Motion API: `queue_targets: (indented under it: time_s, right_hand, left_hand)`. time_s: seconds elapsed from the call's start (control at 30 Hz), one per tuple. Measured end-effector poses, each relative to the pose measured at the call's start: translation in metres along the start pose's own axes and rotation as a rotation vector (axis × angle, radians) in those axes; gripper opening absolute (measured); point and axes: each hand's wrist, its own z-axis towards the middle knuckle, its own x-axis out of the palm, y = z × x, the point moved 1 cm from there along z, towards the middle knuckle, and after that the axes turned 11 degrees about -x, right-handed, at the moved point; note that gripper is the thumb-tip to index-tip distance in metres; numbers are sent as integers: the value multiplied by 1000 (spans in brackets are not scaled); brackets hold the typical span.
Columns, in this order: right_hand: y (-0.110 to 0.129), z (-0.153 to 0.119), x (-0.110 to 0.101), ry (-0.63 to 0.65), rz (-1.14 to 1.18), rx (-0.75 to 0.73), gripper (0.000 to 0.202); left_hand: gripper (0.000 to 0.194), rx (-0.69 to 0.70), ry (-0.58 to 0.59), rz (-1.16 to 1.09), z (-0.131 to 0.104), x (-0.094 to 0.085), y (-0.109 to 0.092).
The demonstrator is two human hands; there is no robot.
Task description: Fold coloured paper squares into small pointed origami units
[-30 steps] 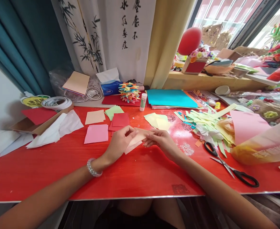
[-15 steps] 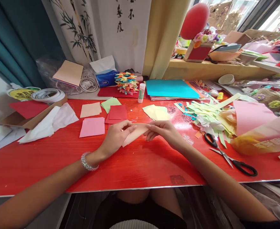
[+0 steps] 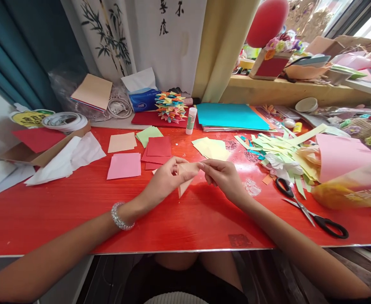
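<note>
A folded peach paper (image 3: 184, 184) is held above the red table (image 3: 77, 211), near its middle. My left hand (image 3: 169, 179) pinches its left part between thumb and fingers. At the paper's upper right corner, the thumb and fingertips of my right hand (image 3: 221, 175) are pressed together on it. Beyond my hands are red squares (image 3: 158, 146), pale yellow squares (image 3: 211, 148) and a glue stick (image 3: 190, 120). Pink squares (image 3: 124, 165), peach squares (image 3: 122, 142) and a green stack (image 3: 149, 135) lie to the left.
Black-handled scissors (image 3: 312, 213) lie open on the right, below a heap of paper strips (image 3: 280, 145). Blue sheets (image 3: 232, 116) and a colourful folded-paper ball (image 3: 171, 107) are at the back. A cardboard box (image 3: 42, 158) stands at left.
The peach paper has turned, so its lower tip now points more steeply down. Both hands have shifted slightly right in view, along with the whole scene, as the camera moved.
</note>
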Motion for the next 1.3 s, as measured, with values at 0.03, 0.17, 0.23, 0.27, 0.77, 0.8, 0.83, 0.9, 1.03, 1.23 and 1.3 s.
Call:
queue_targets:
  time_s: [0.03, 0.17, 0.23, 0.27, 0.77, 0.8, 0.83, 0.9, 1.03, 1.23, 1.3]
  right_hand:
    - [1, -1, 1, 1, -2, -7, 27]
    - [3, -2, 3, 8, -16, 1, 30]
    - [4, -2, 3, -27, -24, 20, 32]
    - [5, -3, 2, -50, -25, 29, 33]
    - [4, -4, 1, 138, 97, 66, 38]
    - [4, -4, 2, 146, 99, 65, 38]
    - [5, -3, 2, 150, 102, 65, 38]
    - [5, -3, 2, 154, 108, 68, 38]
    - [6, -2, 4, 170, 107, 60, 38]
    - [6, -1, 10, 183, 139, 30, 35]
    - [6, 0, 11, 177, 134, 23, 35]
  left_hand:
    - [42, -13, 17, -8, -2, 2, -1]
    - [49, -20, 24, 31, -9, 6, -3]
    - [51, 6, 31, 16, -10, 7, -3]
    - [51, 22, 41, 1, -10, 8, -2]
    - [29, 104, -53, 169, -4, -9, -9]
    - [29, 113, -44, 175, -4, -10, -10]
    - [30, 118, -26, 173, -3, -11, -12]
    - [32, 115, 5, 149, -2, -14, -14]
    - [33, 94, 9, 137, -1, -17, -15]
    - [31, 129, -41, 189, -3, -18, -14]
    - [30, 141, -39, 165, -2, -18, -15]
